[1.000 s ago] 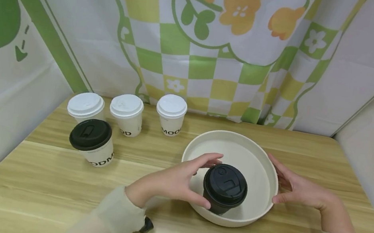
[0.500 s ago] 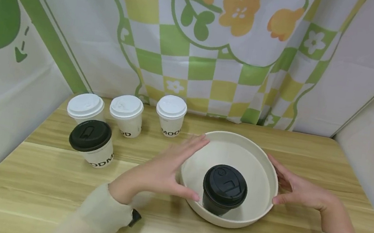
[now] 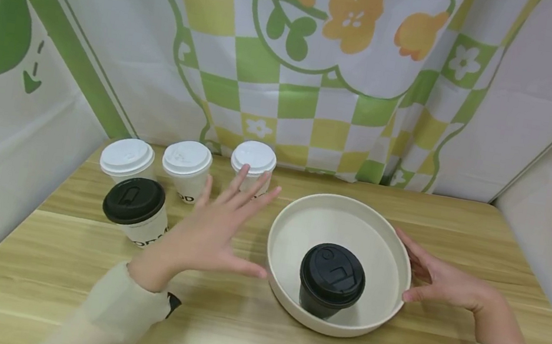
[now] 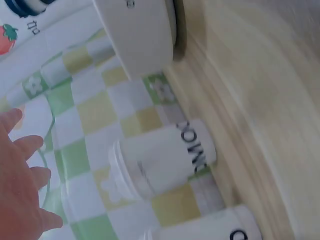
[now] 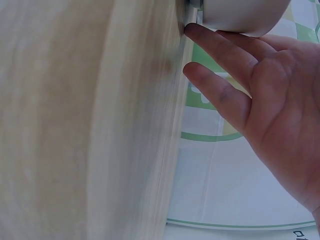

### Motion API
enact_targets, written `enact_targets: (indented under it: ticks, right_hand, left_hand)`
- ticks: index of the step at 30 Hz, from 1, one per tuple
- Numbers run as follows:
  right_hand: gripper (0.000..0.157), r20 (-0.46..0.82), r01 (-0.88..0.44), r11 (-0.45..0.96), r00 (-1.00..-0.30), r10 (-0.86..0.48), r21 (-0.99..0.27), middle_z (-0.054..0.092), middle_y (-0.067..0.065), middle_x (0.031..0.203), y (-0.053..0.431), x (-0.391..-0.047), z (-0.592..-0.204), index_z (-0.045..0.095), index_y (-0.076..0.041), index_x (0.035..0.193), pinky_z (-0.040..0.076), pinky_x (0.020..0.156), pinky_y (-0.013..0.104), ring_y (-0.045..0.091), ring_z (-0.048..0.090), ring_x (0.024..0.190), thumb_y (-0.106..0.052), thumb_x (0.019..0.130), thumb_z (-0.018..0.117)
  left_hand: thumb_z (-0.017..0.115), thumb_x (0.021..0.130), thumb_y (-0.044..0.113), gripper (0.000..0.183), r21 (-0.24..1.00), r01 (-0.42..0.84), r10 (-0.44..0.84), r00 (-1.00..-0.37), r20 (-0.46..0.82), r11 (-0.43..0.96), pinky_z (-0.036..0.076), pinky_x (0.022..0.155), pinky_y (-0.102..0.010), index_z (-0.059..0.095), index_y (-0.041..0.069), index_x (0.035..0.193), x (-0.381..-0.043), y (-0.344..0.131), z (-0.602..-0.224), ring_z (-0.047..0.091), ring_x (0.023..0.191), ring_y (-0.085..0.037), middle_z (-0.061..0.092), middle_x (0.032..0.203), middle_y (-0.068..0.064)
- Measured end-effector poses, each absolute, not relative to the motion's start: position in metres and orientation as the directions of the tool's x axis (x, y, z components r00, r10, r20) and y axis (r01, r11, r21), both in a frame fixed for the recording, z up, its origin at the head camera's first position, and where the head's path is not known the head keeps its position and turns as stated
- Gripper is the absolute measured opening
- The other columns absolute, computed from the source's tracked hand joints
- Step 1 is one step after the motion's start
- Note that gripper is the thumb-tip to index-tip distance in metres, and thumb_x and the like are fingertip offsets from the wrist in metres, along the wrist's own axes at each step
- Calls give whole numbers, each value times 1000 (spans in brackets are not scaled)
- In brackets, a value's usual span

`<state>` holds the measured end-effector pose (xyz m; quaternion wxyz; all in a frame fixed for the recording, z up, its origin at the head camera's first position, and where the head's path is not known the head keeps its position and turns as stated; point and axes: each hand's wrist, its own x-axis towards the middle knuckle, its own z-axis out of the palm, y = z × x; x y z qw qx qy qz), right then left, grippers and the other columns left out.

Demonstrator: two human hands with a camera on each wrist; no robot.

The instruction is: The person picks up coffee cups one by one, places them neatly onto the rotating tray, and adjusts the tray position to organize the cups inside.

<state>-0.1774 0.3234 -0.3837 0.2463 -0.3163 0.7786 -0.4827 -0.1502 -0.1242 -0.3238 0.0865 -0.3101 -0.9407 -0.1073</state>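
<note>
Checked curtain [image 3: 294,100] at back, pale walls [image 3: 546,117] either side, wood table [image 3: 24,277] below. Main change vs. a sec ago: L hand [image 3: 210,233] is off the black cup [image 3: 332,275] and over to the left, nr the white-lid cups [image 3: 187,159]. Black cup stays put, upright in the tray [image 3: 343,223], toward its near side; can't tell if it touches the inner wall. Prob. means that cup is let go & settled, L hand free. R hand [image 3: 438,282] hasn't shifted, same spot at tray's right side.

Grip: L hand holds nothing; fingers straight & spread wide, thumb well out from the rest, its tip just beside tray's left rim, contact unclear. Head view has fingertips overlapping the R-most white-lid cup [image 3: 253,154], but left wrist view shows a gap betw. fingers and cups, so prob. no touch. R hand: fingers fairly straight, thumb apart from them, all outside the tray wall & seemingly against it; steadying, I'd guess, not clamped.

Other cup: black-lid white one [image 3: 134,204] stands just in front of the L-most white-lid cup, lower right partly hidden by L hand.
</note>
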Motion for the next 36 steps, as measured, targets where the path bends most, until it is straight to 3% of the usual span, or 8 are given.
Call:
enact_targets:
  ticks: [4, 13, 20, 28, 36]
  right_hand:
    - [110, -71, -266, 330, -673, -736, -906, -4, 36, 160, 323, -177, -383, -10, -5, 158, 35, 104, 9, -11, 36, 134, -2, 86, 74]
    - [110, -77, -270, 345, -678, -731, -899, -2, 37, 159, 324, -176, -383, -10, -5, 158, 35, 104, 9, -11, 37, 133, -3, 86, 74]
    - [111, -82, -267, 355, -686, -723, -896, -3, 35, 160, 324, -177, -383, -10, -5, 158, 35, 104, 9, -11, 36, 134, -4, 86, 74]
    - [111, -88, -263, 357, -684, -724, -897, -4, 32, 162, 324, -179, -385, -7, -18, 160, 34, 105, 9, -11, 35, 135, -5, 86, 75]
    - [111, -98, -253, 365, -690, -717, -896, -3, 31, 162, 326, -179, -385, -9, -12, 159, 35, 104, 9, -11, 37, 134, -4, 86, 74]
  left_hand:
    - [61, 64, 89, 122, 90, 562, 526, -810, 259, 822, 5, 109, -82, 5, 37, 160, -151, -139, -318, -11, 155, -27, -5, 168, 8]
    - [59, 68, 88, 118, 45, 428, 403, -877, 263, 903, 1, 109, -81, -1, 43, 158, -149, -177, -301, -12, 155, -25, -6, 167, 10]
    - [65, 67, 84, 120, 34, 365, 341, -897, 281, 931, 0, 106, -84, 3, 39, 159, -145, -202, -293, -10, 155, -29, -6, 168, 6]
    - [70, 66, 81, 123, 47, 312, 284, -911, 299, 949, -6, 105, -84, 5, 36, 160, -142, -235, -292, -15, 154, -29, -3, 169, 2]
    - [71, 67, 79, 123, 56, 230, 206, -936, 287, 971, -10, 106, -82, 3, 36, 160, -141, -264, -297, -17, 154, -28, -7, 168, 7]
